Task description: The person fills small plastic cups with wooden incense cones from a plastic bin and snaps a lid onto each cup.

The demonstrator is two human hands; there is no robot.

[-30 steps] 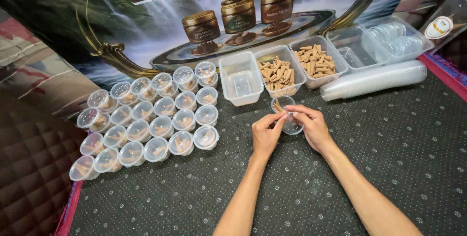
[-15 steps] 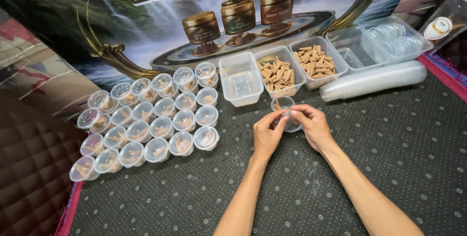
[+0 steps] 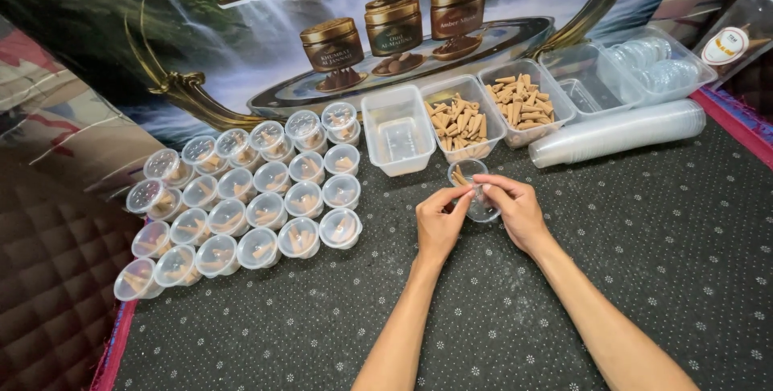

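A small clear plastic cup (image 3: pixel 467 173) with a few tan cone-shaped sticks in it stands on the dark dotted mat (image 3: pixel 660 222), just in front of the trays. My left hand (image 3: pixel 440 223) and my right hand (image 3: pixel 515 212) meet right below it, fingertips pinched on a round clear lid (image 3: pixel 481 207). The lid is held between both hands next to the cup's near rim.
Several lidded clear cups (image 3: pixel 241 198) with sticks stand in rows at left. Behind are an empty clear tray (image 3: pixel 398 129), two trays of tan sticks (image 3: pixel 459 117), a tray of lids (image 3: pixel 644 69) and a lying stack of cups (image 3: pixel 620 132). A printed banner (image 3: pixel 241 37) backs the mat.
Both hands stay pinched together by the cup; the fingers have shifted only slightly on the lid.
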